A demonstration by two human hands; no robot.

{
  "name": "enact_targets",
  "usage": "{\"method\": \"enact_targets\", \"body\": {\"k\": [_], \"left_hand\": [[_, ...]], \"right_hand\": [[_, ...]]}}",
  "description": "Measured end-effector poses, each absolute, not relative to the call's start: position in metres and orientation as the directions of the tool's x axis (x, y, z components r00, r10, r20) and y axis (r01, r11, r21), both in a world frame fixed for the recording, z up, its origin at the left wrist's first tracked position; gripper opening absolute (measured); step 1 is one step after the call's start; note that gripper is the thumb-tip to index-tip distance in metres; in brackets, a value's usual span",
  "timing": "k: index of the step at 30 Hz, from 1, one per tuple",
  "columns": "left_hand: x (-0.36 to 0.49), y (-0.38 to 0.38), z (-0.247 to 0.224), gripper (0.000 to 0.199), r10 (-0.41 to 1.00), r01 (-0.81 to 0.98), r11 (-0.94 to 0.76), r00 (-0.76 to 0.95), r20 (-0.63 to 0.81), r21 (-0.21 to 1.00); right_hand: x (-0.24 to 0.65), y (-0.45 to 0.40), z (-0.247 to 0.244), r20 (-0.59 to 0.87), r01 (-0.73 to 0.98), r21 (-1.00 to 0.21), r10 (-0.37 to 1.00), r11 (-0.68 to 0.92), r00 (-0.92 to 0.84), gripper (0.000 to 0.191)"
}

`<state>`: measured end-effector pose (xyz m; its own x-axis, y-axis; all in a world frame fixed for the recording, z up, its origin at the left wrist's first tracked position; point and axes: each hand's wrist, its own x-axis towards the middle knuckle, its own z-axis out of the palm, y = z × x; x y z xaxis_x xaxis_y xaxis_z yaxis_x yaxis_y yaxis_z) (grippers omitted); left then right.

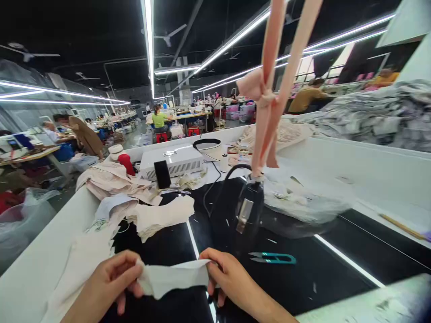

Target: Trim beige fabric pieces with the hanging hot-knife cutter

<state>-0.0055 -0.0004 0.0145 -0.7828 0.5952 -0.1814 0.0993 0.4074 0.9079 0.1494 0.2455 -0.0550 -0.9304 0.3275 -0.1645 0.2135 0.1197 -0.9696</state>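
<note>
A white fabric piece [178, 277] is stretched between my two hands, above the glossy black table surface [215, 233]. My left hand [116, 278] pinches its left end between thumb and fingers. At the other end, my right hand [229, 273] grips the cloth the same way. Teal thread snips [278, 258] lie to the right of my right hand, apart from it. Beyond my hands on the left sits a stack of cream fabric pieces [164, 215]. A black device with a metal plate [247, 208] hangs from knotted pink fabric strips [266, 103].
Heaped pale cloth [114, 179], a phone [162, 174] and a white vented box [173, 161] stand at the back left. A clear plastic bag [303, 206] lies back right. White side walls [370, 166] border the table. Several people work at tables beyond.
</note>
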Motion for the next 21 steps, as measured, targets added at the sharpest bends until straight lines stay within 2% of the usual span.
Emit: {"method": "enact_targets", "body": {"k": [3, 6, 8, 13, 17, 21], "left_hand": [[-0.041, 0.024, 0.033, 0.047, 0.586, 0.215, 0.269, -0.810, 0.017, 0.939], [-0.080, 0.044, 0.042, 0.042, 0.589, 0.538, 0.250, -0.744, 0.314, 0.805], [-0.100, 0.052, 0.037, 0.038, 0.583, 0.605, 0.257, -0.719, 0.378, 0.753], [-0.119, 0.055, -0.001, 0.027, 0.641, 0.685, 0.305, -0.662, 0.389, 0.662], [-0.117, 0.049, -0.028, 0.025, 0.696, 0.721, 0.326, -0.621, 0.361, 0.612], [-0.120, 0.042, -0.040, 0.031, 0.714, 0.745, 0.332, -0.599, 0.361, 0.579]], "right_hand": [[0.099, 0.258, -0.057, -0.011, 0.081, -0.984, 0.410, 0.156, -0.912, 0.027], [0.051, 0.270, -0.050, 0.180, -0.048, -0.966, 0.528, 0.253, -0.830, 0.034], [0.024, 0.280, -0.047, 0.304, -0.099, -0.929, 0.578, 0.357, -0.757, 0.036], [-0.015, 0.298, -0.065, 0.459, -0.107, -0.808, 0.506, 0.579, -0.730, 0.022], [-0.018, 0.301, -0.086, 0.476, -0.065, -0.702, 0.399, 0.709, -0.784, 0.022], [-0.013, 0.298, -0.087, 0.455, -0.006, -0.587, 0.324, 0.809, -0.829, 0.023]]}}
